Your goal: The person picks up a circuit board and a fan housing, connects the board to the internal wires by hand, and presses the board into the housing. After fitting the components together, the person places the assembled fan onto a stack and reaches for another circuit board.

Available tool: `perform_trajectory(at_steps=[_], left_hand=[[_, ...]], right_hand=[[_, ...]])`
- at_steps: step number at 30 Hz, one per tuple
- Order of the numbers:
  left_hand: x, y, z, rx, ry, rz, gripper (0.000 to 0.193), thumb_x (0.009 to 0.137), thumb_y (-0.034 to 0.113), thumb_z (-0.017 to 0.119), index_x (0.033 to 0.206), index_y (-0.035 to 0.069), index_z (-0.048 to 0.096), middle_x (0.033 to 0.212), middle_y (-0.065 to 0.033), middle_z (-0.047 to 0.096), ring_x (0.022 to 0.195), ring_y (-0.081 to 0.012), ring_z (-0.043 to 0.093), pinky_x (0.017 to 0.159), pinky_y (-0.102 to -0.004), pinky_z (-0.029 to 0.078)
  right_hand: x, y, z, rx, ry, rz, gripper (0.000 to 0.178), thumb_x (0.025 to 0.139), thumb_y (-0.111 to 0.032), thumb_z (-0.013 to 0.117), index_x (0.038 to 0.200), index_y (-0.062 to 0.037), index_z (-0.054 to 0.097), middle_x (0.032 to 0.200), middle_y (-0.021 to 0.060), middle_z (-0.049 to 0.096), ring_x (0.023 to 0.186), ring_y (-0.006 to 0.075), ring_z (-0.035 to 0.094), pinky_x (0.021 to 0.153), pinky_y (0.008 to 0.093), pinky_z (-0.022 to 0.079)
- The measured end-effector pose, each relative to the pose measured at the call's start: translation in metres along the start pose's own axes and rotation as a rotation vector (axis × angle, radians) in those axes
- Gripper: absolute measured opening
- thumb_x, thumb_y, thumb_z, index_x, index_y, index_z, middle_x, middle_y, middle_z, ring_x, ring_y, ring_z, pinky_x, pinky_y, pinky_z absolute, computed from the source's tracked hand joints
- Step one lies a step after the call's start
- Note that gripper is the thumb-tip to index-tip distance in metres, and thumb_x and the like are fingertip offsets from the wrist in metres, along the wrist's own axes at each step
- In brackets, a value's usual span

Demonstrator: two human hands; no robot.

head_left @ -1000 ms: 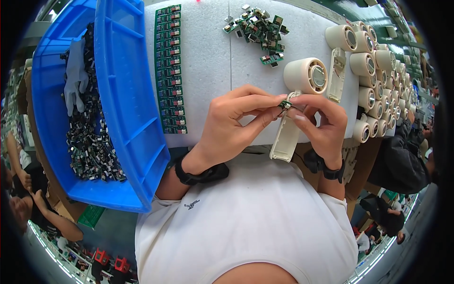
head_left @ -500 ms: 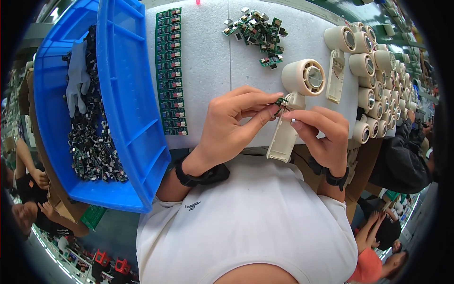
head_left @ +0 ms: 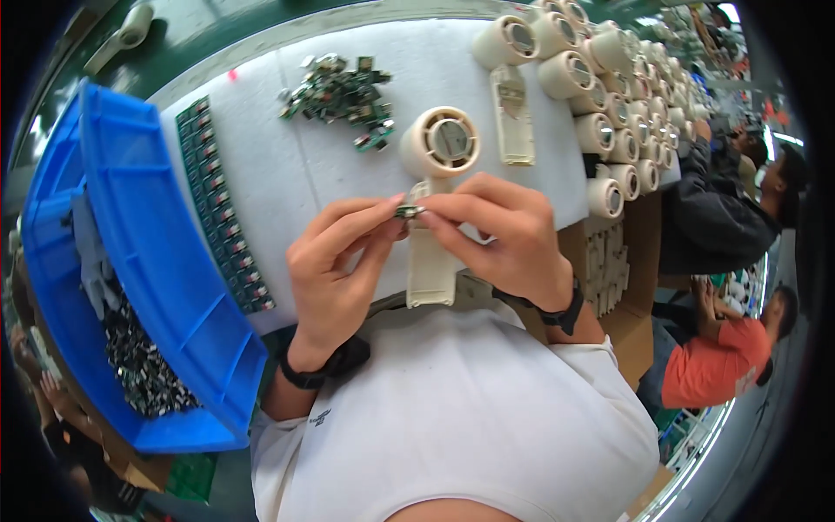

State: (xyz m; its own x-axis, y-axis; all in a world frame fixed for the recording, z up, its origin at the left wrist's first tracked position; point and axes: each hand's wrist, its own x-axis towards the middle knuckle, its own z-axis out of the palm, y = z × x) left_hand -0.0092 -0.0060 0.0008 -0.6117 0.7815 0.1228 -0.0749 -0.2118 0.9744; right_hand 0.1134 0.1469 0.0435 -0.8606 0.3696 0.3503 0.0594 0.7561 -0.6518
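Observation:
A small green circuit board is pinched between the thumb and index finger of my left hand. My right hand is closed, its thumb and index fingertips pressed together against the board's right end. The small white connector seen in those right fingertips earlier is now hidden by them. Just beneath both hands lies a cream handheld fan, its open handle toward me and its round head pointing away. The fan's wires are mostly covered by my fingers.
A blue crate of loose boards, with a grey glove, stands left. A strip of joined boards and a pile of boards lie on the white foam tabletop. A handle cover and several fans are right.
My right fingertips have come up against the circuit board, where before they held a white connector a little apart from it. The whole view has swung, so the table appears shifted left.

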Motion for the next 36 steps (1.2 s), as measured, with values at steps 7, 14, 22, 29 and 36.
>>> perform_trajectory(at_steps=[7, 14, 22, 29, 36], left_hand=[[-0.002, -0.005, -0.008, 0.199, -0.024, 0.118, 0.032, 0.089, -0.016, 0.067, 0.118, -0.003, 0.072, 0.114, -0.0147, 0.069, 0.096, -0.0200, 0.071, 0.084, -0.0293, 0.060], [-0.007, -0.002, -0.002, 0.335, -0.013, 0.103, 0.031, 0.090, -0.016, 0.066, 0.117, -0.004, 0.072, 0.114, -0.0163, 0.068, 0.095, -0.0200, 0.070, 0.083, -0.0298, 0.058], [-0.005, -0.007, -0.007, 0.266, 0.015, 0.061, 0.030, 0.092, -0.015, 0.064, 0.118, -0.003, 0.072, 0.114, -0.0162, 0.068, 0.097, -0.0187, 0.069, 0.082, -0.0278, 0.057], [-0.012, 0.004, -0.005, 0.435, 0.049, 0.092, 0.029, 0.091, -0.014, 0.066, 0.116, -0.003, 0.073, 0.111, -0.0140, 0.070, 0.097, -0.0176, 0.069, 0.081, -0.0269, 0.056], [0.000, -0.004, -0.004, 0.267, -0.051, 0.136, 0.034, 0.087, -0.015, 0.069, 0.117, 0.000, 0.074, 0.110, -0.0152, 0.071, 0.092, -0.0213, 0.073, 0.081, -0.0286, 0.059]], right_hand=[[0.001, 0.003, -0.002, -0.060, -0.016, -0.072, 0.017, 0.083, -0.009, 0.080, 0.100, -0.0098, 0.077, 0.082, 0.0025, 0.065, 0.063, 0.0183, 0.063, 0.055, 0.0307, 0.051], [-0.002, 0.017, -0.010, 0.076, -0.038, -0.086, 0.014, 0.088, -0.015, 0.076, 0.102, -0.0139, 0.075, 0.088, 0.0016, 0.064, 0.070, 0.0201, 0.065, 0.060, 0.0329, 0.052], [-0.004, 0.017, -0.011, 0.019, -0.037, -0.162, 0.011, 0.091, -0.017, 0.072, 0.102, -0.0134, 0.070, 0.088, 0.0015, 0.060, 0.073, 0.0216, 0.065, 0.060, 0.0352, 0.052], [0.000, 0.014, -0.010, 0.057, -0.057, -0.229, 0.011, 0.091, -0.016, 0.073, 0.101, -0.0134, 0.071, 0.087, 0.0013, 0.061, 0.072, 0.0214, 0.065, 0.060, 0.0344, 0.052], [0.006, 0.012, -0.019, 0.028, -0.133, -0.092, 0.019, 0.082, -0.010, 0.081, 0.100, -0.0132, 0.077, 0.083, 0.0019, 0.063, 0.065, 0.0201, 0.062, 0.056, 0.0327, 0.049]])
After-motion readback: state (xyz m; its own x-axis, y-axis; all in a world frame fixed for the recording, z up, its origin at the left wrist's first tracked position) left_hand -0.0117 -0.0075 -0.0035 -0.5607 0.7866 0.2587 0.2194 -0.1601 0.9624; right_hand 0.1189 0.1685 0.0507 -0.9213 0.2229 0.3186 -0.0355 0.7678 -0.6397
